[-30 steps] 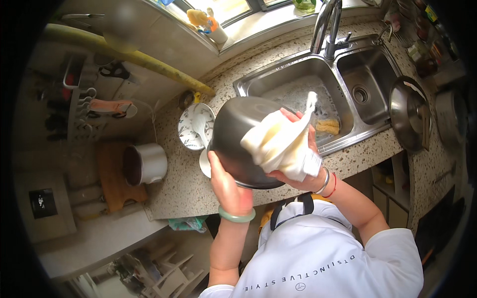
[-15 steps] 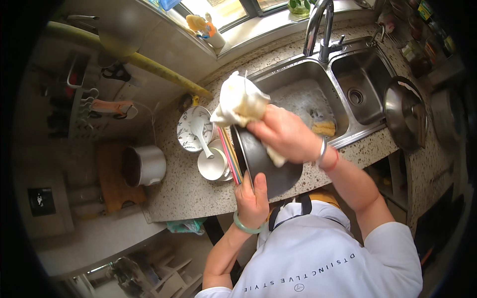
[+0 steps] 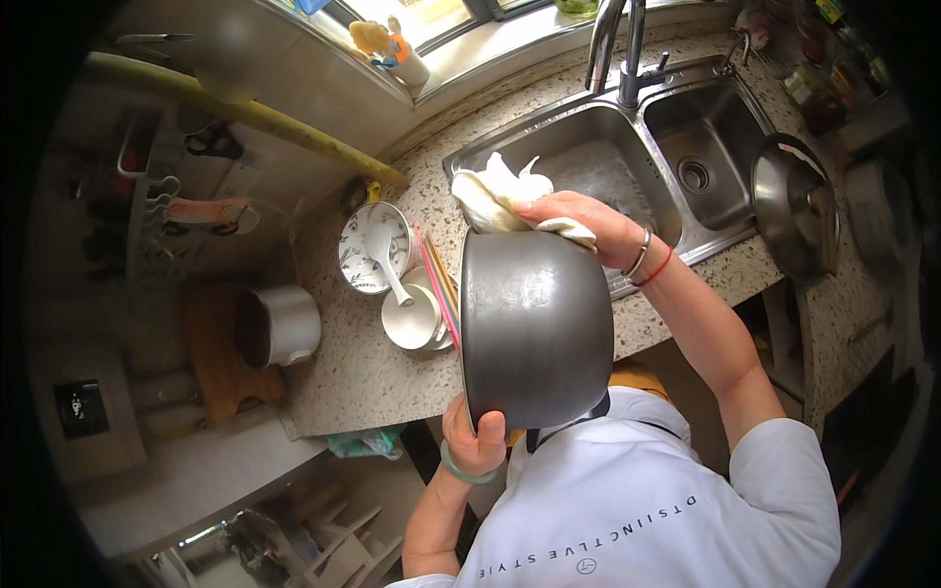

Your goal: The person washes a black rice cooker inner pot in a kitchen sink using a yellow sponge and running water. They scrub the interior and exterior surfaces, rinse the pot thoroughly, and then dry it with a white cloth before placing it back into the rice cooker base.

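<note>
A dark grey rice cooker inner pot (image 3: 539, 328) hangs tipped on its side in front of me, above the counter's front edge. My left hand (image 3: 474, 439) is closed on its rim at the near end, thumb on the outer wall. At the far end my right hand (image 3: 586, 221) grips a crumpled white and yellowish cloth (image 3: 495, 199), pressing it to the pot's outer side. The pot's inside faces left and is hidden. Left of it, colourful chopsticks (image 3: 438, 279) lie beside small white bowls (image 3: 408, 321).
A patterned bowl (image 3: 353, 263) with a white spoon (image 3: 383, 257) stands on the left counter. Beyond the pot is a double steel sink (image 3: 635, 157) with a faucet (image 3: 630, 78). A large lid (image 3: 784, 216) rests at its right. A saucepan (image 3: 294, 328) sits near a wooden board (image 3: 221, 363) at far left.
The pot has turned so that more of its outer wall faces up, and its near end has come lower. My right hand with the cloth has shifted slightly right along the rim.
</note>
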Tool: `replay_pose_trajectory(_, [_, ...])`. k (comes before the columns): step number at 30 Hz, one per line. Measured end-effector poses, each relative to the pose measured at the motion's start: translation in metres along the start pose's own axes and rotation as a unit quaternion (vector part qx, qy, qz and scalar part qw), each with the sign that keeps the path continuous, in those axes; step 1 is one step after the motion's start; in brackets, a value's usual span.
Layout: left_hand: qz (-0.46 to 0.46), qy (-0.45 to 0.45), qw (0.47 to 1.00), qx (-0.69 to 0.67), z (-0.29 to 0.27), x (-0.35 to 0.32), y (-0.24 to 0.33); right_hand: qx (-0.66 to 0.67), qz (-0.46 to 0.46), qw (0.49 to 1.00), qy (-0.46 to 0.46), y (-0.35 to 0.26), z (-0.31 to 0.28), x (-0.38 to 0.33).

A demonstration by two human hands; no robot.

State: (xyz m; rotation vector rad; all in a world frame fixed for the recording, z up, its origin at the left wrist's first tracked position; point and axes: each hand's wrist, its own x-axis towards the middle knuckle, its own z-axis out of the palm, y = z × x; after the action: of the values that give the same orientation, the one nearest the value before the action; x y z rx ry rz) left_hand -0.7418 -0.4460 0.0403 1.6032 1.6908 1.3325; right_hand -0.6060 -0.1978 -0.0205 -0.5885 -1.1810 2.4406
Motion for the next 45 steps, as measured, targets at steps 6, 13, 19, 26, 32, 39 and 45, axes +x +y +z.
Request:
replay_pose_trajectory(6, [0.084, -0.04, 0.995, 0.03, -0.005, 0.0, -0.007, -0.09, -0.011, 0.996, -0.001, -0.031, 0.021, -0.017])
replay_pose_trajectory(13, [0.095, -0.035, 0.994, 0.048, -0.011, -0.009, -0.004, -0.337, -0.024, 0.939, -0.062, -0.05, 0.034, -0.039])
replay_pose_trajectory(19, [0.12, -0.058, 0.988, 0.076, -0.019, -0.012, -0.002, -0.366, -0.02, 0.927, -0.079, -0.058, 0.046, -0.056])
replay_pose_trajectory(26, [0.153, -0.135, 0.978, 0.035, -0.019, 0.001, -0.002, -0.433, -0.045, 0.898, -0.072, -0.058, 0.06, -0.059])
replay_pose_trajectory(32, [0.141, -0.145, 0.979, 0.012, -0.02, -0.005, -0.004, -0.341, 0.021, 0.936, -0.08, -0.052, 0.058, -0.062])
replay_pose_trajectory(39, [0.157, -0.149, 0.976, 0.015, -0.021, -0.004, -0.005, -0.321, 0.104, 0.939, -0.071, -0.057, 0.057, -0.062])
replay_pose_trajectory(45, [0.169, -0.166, 0.971, 0.013, -0.022, -0.002, -0.006, -0.288, 0.073, 0.952, -0.067, -0.057, 0.064, -0.062])
